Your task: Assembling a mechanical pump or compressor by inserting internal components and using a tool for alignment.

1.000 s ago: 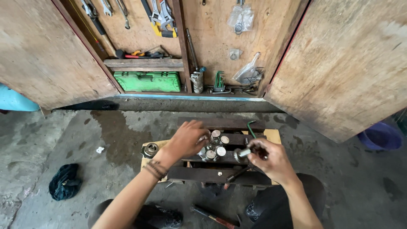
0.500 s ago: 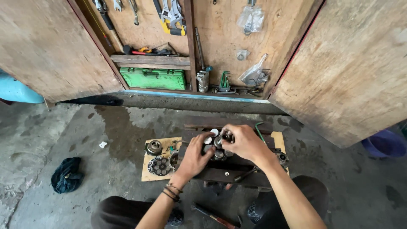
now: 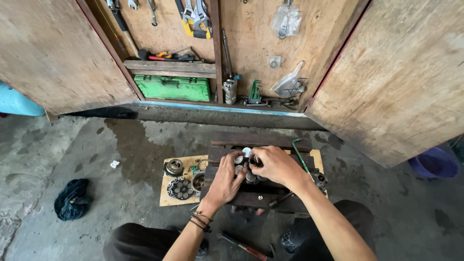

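A cluster of short shiny metal cylinders (image 3: pixel 240 159) stands on a dark wooden stand (image 3: pixel 261 140) on the floor in front of me. My left hand (image 3: pixel 223 182) lies palm down on the stand, its curled fingertips touching the cylinders from the left. My right hand (image 3: pixel 276 165) comes in from the right and closes over the cluster, fingers wrapped on one of the cylinders. Both hands meet over the parts and hide most of them.
A plywood board (image 3: pixel 166 199) left of the stand carries round metal parts (image 3: pixel 180 188). A green bent rod (image 3: pixel 300 151) lies on the right. A red-handled tool (image 3: pixel 244 246) is by my knees, a dark rag (image 3: pixel 72 199) left. An open wooden tool cabinet holds a green case (image 3: pixel 173 88).
My right hand has moved left from the stand's right side onto the cylinders. My left hand has slid down and back toward me. The view has shifted slightly.
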